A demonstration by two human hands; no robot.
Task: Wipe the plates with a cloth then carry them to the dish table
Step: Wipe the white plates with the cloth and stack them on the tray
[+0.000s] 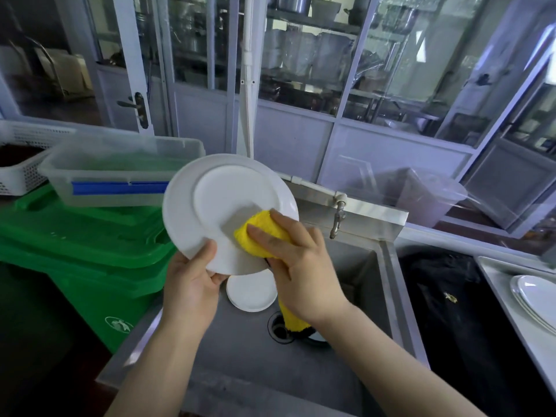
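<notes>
Tilting underside-up, plate in left hand, cloth pressed on.

commercial kitchen wash area: steel sink with wall tap, green bin, plastic tubs, glass partition showing shelves of big metal pots.

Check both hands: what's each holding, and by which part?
Left hand grips the white plate by its lower rim, thumb over the edge. Right hand presses the yellow cloth onto the plate, fingers on the bunched upper end; tail hangs.
</notes>
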